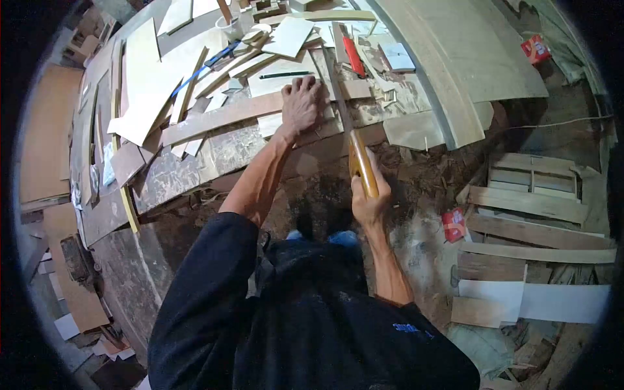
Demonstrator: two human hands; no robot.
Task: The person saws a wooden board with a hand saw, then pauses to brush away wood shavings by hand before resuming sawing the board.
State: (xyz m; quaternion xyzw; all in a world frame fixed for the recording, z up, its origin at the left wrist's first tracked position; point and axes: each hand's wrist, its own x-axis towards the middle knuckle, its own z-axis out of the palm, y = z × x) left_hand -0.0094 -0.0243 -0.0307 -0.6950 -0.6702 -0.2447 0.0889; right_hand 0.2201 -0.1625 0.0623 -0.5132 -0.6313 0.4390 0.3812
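Cluttered bench (172, 174) before me carries the strip (221, 116), lying crosswise under my flat left hand (302, 104), while my right hand (369, 195), nearer my body, is clamped on the saw (345, 117), its blade running away from me across the strip.

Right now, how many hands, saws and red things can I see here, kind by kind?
Hands: 2, the left hand pressing the wooden strip, the right hand closed round the handle of the saw
Saws: 1
Red packets: 2, the upper packet and the floor packet
Red tools on the bench: 1, the red tool
Total: 6
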